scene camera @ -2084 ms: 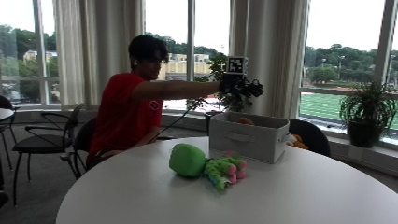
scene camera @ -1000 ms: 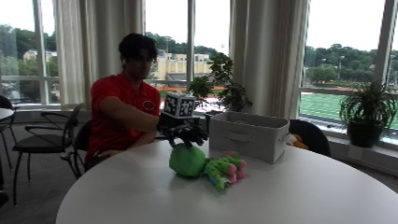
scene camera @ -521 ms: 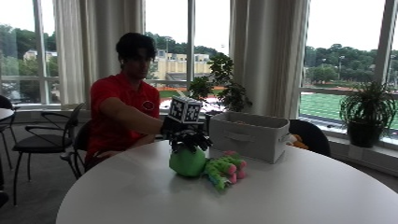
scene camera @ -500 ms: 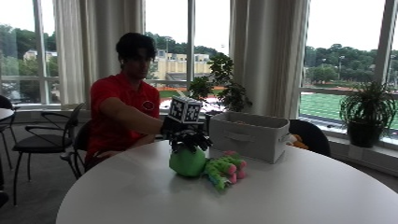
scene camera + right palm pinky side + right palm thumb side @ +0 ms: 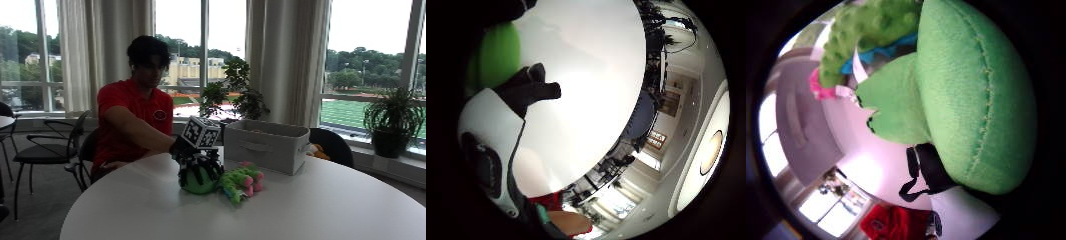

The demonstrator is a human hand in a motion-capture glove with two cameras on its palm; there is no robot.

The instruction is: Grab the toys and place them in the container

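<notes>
Gloved hand down on the green plush toy.
From across the table, the right hand (image 5: 198, 162) curls its fingers over the green plush toy's (image 5: 219, 181) round head on the white table (image 5: 333, 210), beside the grey container (image 5: 266, 146). The thumb-side palm view is filled by the green head (image 5: 971, 95); the little-finger side shows it under the black fingers (image 5: 533, 87).

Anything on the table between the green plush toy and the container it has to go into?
Nothing visible. The right hand is curled over the green plush toy, which lies on the white table in front of the grey container. The table between them looks bare, and the container's top is open.
</notes>
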